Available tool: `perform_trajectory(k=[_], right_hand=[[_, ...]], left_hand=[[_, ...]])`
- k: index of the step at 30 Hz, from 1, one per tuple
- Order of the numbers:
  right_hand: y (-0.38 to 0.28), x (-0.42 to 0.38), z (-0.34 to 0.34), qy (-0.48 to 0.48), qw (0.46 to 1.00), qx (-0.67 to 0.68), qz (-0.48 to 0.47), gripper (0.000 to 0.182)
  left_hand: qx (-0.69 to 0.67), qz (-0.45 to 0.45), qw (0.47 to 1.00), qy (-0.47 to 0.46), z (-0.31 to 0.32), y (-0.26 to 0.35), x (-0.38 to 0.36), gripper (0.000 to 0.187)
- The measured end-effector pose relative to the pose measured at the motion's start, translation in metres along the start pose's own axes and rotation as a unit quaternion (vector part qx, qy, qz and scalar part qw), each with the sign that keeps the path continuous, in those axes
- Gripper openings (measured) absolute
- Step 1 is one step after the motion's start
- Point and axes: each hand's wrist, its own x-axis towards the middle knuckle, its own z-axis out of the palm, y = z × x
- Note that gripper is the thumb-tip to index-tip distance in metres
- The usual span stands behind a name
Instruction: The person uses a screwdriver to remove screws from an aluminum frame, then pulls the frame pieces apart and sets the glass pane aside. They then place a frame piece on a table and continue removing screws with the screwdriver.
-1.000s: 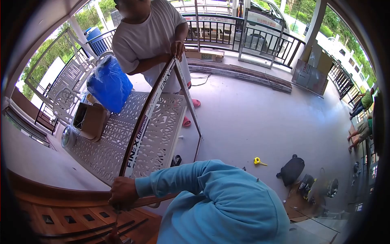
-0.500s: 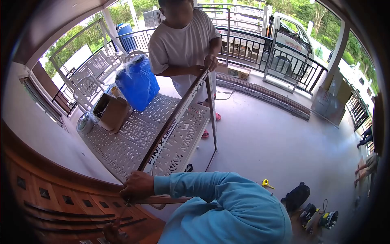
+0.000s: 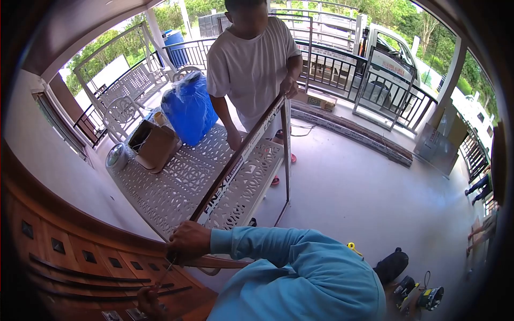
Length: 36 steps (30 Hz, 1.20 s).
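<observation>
My right hand [image 3: 188, 242], in a light blue sleeve, is closed around the near corner of a dark aluminum frame [image 3: 235, 167] with white printed film on its side. Low at the left, my left hand [image 3: 150, 303] is partly in shadow, its fingers wrapped round what looks like a screwdriver [image 3: 164, 276]. The thin shaft points up at the corner under my right hand; its tip is hidden. A co-worker in a white T-shirt [image 3: 249, 69] stands at the frame's far end, one hand on the far corner and the other low beside the long bar.
A patterned metal table [image 3: 160, 184] under the frame carries a cardboard box [image 3: 155, 147] and a blue plastic-wrapped bundle [image 3: 190, 109]. A wooden door panel [image 3: 75, 267] lies left. On the floor are a yellow tape measure [image 3: 354, 250], power tools [image 3: 428, 297] and long bars [image 3: 353, 131].
The co-worker's one hand has come off the far corner and dropped toward the table beside the bar. The view has shifted slightly; my hands keep their places at the near corner.
</observation>
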Motion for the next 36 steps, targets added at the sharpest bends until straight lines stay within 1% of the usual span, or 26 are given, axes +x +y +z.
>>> perform_trajectory(k=[1, 2, 4, 5, 7, 8, 9, 12, 14, 15, 17, 19, 21, 23, 25, 26, 29, 32, 36], right_hand=[[0.002, 0.0, 0.003, 0.007, 1.0, 0.001, -0.001, 0.017], [0.004, 0.0, 0.005, 0.013, 1.0, 0.001, -0.002, 0.018], [0.008, -0.001, 0.008, 0.018, 1.0, -0.025, 0.004, 0.02], [0.009, 0.0, 0.011, 0.018, 0.999, -0.036, 0.004, 0.021], [0.005, 0.0, 0.003, 0.015, 0.999, -0.031, -0.004, 0.023], [0.003, 0.0, 0.0, 0.013, 0.999, -0.028, -0.009, 0.025], [0.003, -0.001, 0.0, 0.016, 1.0, -0.026, -0.005, 0.026], [0.004, 0.0, 0.004, 0.018, 1.0, -0.019, -0.002, 0.029], [0.006, 0.001, 0.004, 0.01, 1.0, -0.02, -0.005, 0.029], [0.007, 0.001, 0.004, 0.014, 1.0, -0.021, -0.01, 0.029], [0.009, 0.001, 0.006, 0.023, 0.999, -0.023, -0.015, 0.029], [0.006, 0.003, 0.004, 0.007, 1.0, -0.02, -0.01, 0.028], [0.005, 0.001, 0.002, 0.0, 1.0, -0.014, -0.009, 0.026], [0.007, -0.001, 0.005, 0.009, 1.0, -0.017, 0.011, 0.025], [0.004, -0.004, 0.001, 0.027, 1.0, -0.012, -0.005, 0.021], [0.006, -0.006, 0.002, 0.028, 0.999, -0.017, 0.009, 0.02], [0.009, -0.003, 0.004, 0.023, 0.999, -0.018, 0.019, 0.02], [0.009, -0.006, 0.005, 0.075, 0.997, -0.014, -0.011, 0.016], [0.007, -0.006, -0.001, 0.047, 0.999, -0.023, 0.007, 0.02]], left_hand=[[0.013, 0.028, 1.0, 0.001, 0.009, 0.012, 0.001, 0.021], [0.014, 0.074, 0.997, -0.009, 0.01, 0.011, 0.003, 0.02], [0.041, 0.136, 0.99, -0.008, 0.014, 0.012, 0.006, 0.02], [0.068, 0.153, 0.986, 0.006, 0.017, 0.013, 0.005, 0.021], [0.129, 0.127, 0.983, 0.002, -0.001, -0.007, 0.004, 0.022], [0.16, 0.085, 0.983, -0.018, -0.034, -0.044, 0.007, 0.022], [0.19, 0.042, 0.98, -0.037, -0.053, -0.068, 0.008, 0.022], [0.123, -0.004, 0.99, -0.063, -0.063, -0.079, 0.006, 0.038], [0.059, -0.086, 0.992, -0.067, -0.064, -0.08, 0.004, 0.026], [0.026, -0.126, 0.989, -0.068, -0.062, -0.076, 0.006, 0.023], [0.096, 0.03, 0.994, -0.035, -0.044, -0.065, 0.011, 0.025], [0.129, 0.082, 0.988, -0.021, -0.042, -0.064, 0.009, 0.026], [0.121, 0.04, 0.991, -0.041, -0.058, -0.079, 0.008, 0.024], [0.108, -0.012, 0.993, -0.04, -0.055, -0.089, 0.01, 0.024], [0.104, -0.065, 0.992, -0.017, -0.041, -0.08, 0.013, 0.024], [0.112, -0.082, 0.99, -0.008, -0.034, -0.074, 0.015, 0.024], [0.13, -0.108, 0.986, -0.002, -0.027, -0.066, 0.019, 0.025], [0.133, -0.119, 0.984, -0.002, -0.023, -0.064, 0.022, 0.026], [0.138, -0.129, 0.982, -0.003, -0.02, -0.06, 0.023, 0.027]])
